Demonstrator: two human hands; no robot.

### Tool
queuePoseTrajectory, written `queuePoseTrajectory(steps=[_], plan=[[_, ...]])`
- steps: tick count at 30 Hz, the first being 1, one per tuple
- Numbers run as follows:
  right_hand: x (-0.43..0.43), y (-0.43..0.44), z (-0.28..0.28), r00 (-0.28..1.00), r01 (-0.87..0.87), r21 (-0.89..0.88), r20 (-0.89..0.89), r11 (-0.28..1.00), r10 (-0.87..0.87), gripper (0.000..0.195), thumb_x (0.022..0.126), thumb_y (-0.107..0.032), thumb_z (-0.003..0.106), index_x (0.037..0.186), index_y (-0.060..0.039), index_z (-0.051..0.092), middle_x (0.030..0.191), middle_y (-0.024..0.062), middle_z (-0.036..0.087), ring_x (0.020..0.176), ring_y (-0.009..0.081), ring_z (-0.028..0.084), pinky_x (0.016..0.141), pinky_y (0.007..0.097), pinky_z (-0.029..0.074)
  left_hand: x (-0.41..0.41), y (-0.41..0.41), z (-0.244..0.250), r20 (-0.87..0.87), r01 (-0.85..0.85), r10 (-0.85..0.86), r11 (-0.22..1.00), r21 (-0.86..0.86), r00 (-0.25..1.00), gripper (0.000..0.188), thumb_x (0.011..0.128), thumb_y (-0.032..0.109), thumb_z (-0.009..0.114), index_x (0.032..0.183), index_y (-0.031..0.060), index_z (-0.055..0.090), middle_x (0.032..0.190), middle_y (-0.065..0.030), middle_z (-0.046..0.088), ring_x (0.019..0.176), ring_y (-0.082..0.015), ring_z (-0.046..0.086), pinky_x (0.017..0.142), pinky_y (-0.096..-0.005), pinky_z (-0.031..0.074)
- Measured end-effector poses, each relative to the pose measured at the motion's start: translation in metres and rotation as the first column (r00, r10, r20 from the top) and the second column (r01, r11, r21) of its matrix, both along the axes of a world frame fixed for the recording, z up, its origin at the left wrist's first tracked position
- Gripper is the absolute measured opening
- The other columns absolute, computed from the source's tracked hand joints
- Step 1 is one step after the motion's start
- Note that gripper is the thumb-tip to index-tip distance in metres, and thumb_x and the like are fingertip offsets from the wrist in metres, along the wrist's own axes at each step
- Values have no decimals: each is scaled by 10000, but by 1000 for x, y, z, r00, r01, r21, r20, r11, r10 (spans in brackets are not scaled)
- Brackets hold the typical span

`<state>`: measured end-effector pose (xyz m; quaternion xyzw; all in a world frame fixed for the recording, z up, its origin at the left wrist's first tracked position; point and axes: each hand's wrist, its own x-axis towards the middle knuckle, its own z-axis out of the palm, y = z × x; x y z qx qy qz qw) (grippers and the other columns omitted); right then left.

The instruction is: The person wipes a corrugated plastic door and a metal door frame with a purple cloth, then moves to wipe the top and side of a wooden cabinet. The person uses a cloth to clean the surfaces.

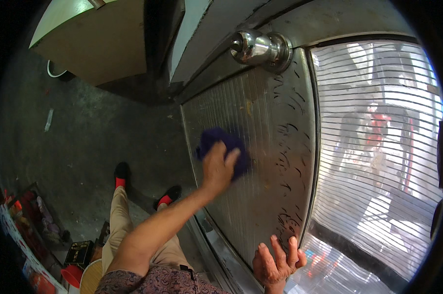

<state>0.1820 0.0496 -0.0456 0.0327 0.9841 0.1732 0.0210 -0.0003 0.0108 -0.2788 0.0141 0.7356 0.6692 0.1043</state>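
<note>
My left hand (218,167) holds a bunched purple cloth (221,141) over the ribbed lower panel of a metal door (256,205); both look slightly blurred. Farther to the right, my right hand (276,262) rests with fingers spread on the smooth metal band beside the window, holding nothing. Dark handwritten marks run along this band, and my fingertips touch its near end. A shiny round metal doorknob (258,49) sticks out at the door's far part. The window pane (372,147) with dark horizontal lines fills the right side.
A pale cabinet or table (96,47) stands at the upper left, with a white-rimmed basin (56,70) beside it. At the lower left are a red bowl (71,276), a black box (79,253), a round wooden stool top (91,277) and cluttered shelves. My feet stand on the dark floor.
</note>
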Motion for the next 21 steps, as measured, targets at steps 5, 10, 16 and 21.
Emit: queuePoseTrajectory(steps=[5, 10, 16, 21], plan=[[-2, -1, 1, 1000, -1, -14, 16, 1000, 1, 244, 804, -205, 659, 1027, -303, 674, 1117, -25, 712, 1319, 237, 470, 1079, 411, 198, 42, -8, 18, 69, 113, -133, 964, 242, 989, 241, 924, 190, 660, 903, -25, 555, 877, -187, 626, 782, -334, 615, 715, -423, 469], [4, -4, 5, 998, 15, -23, 54, 1000, -14, 192, 833, -202, 648, 1007, -279, 669, 1085, 6, 719, 1310, 271, 472, 1060, 429, 209, -3, -14, -14, 455, 48, -145, 975, 217, 879, 310, 961, 239, 624, 1124, -24, 604, 1022, -125, 671, 921, -213, 619, 842, -330, 487], [9, 1, 4, 999, -26, 13, 32, 1000, 26, 163, 829, -194, 645, 982, -248, 663, 1056, 42, 723, 1290, 336, 476, 1042, 470, 231, -70, -15, 15, 328, -115, -6, 930, 348, 945, 352, 956, 294, 608, 1124, -13, 572, 1045, -182, 646, 966, -302, 609, 885, -382, 458], [-8, -15, 18, 997, -40, 8, -61, 999, 40, 169, 829, -218, 698, 994, -249, 713, 1040, 18, 734, 1242, 325, 530, 1027, 436, 264, -83, -8, 0, 90, -147, 132, 971, 189, 987, 398, 984, 249, 542, 1261, -37, 525, 1239, -245, 565, 1115, -392, 554, 981, -413, 427]])
